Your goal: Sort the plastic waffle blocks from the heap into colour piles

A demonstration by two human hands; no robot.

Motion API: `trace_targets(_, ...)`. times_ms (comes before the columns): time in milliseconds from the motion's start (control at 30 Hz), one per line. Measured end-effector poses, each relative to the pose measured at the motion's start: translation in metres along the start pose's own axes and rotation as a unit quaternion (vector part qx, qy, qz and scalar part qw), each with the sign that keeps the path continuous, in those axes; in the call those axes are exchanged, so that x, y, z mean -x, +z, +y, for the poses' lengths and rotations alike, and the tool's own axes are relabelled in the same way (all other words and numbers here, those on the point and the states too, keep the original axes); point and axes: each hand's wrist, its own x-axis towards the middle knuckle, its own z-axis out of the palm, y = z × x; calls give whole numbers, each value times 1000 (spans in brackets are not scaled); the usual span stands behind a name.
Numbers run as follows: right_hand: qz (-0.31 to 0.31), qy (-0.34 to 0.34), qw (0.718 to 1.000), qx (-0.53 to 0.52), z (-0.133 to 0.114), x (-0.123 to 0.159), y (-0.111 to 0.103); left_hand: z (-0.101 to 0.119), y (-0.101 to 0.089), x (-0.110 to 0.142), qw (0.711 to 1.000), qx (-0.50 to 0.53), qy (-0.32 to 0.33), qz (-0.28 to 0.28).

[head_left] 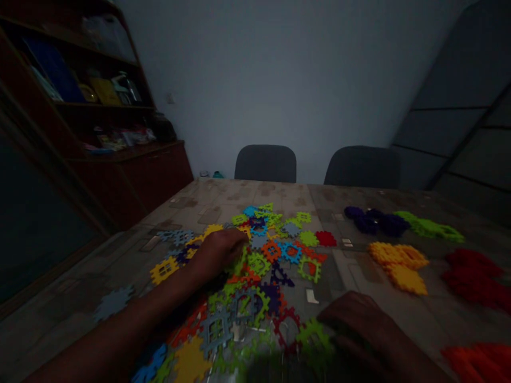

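Note:
A loose heap of flat plastic interlocking tiles with toothed edges lies across the middle of the table. My left hand [223,247] reaches over the heap with its fingers curled down, close to a yellow tile [245,231] and a lime-green tile [239,261]. Its fingertips are partly hidden, so what they grip cannot be made out. At the heap's near right side, my right hand [359,324] is curled, with green showing between its fingers. A blurred lime-green tile [315,341] is at its fingertips, beside a dark red ring-shaped tile [287,330].
Sorted piles lie on the right: purple tiles [375,221], green tiles [431,226], yellow-orange tiles [399,263], dark red tiles [477,276] and orange-red tiles [481,361]. A grey tile [114,304] lies alone at left. Two chairs [265,162] stand behind the table; a shelf cabinet [143,170] is at left.

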Motion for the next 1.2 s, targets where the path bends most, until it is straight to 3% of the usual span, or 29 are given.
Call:
trace_targets(167,54,6,998,5,-4,7,3,37,3,11,991,79,102,31)
trace_targets(300,73,-12,996,45,1,9,17,57,-7,24,988,121,87,50)
trace_targets(433,48,-45,997,47,17,7,37,86,-19,53,980,191,50,-7)
trace_targets(500,40,-88,994,48,25,5,44,102,-15,74,976,194,64,-72)
trace_targets(567,47,-104,992,56,27,5,47,116,-1,95,976,179,98,-74)
trace_targets(600,55,-95,992,59,25,5,47,120,8,104,982,159,81,-61)
trace_targets(667,73,-57,993,66,17,6,45,127,25,118,982,149,-49,-107)
trace_targets(733,70,-44,994,71,11,6,43,131,36,124,963,156,-156,-152)
trace_targets(833,46,-46,995,78,10,5,44,134,36,122,944,178,-215,-174)
trace_targets(900,37,-46,996,69,13,4,44,135,28,118,947,198,-195,-163)
trace_targets(1067,31,-16,999,-7,-4,4,37,132,8,107,950,294,-48,-95)
trace_targets(1200,12,2,996,-90,-36,8,32,128,18,103,934,356,-30,-2)
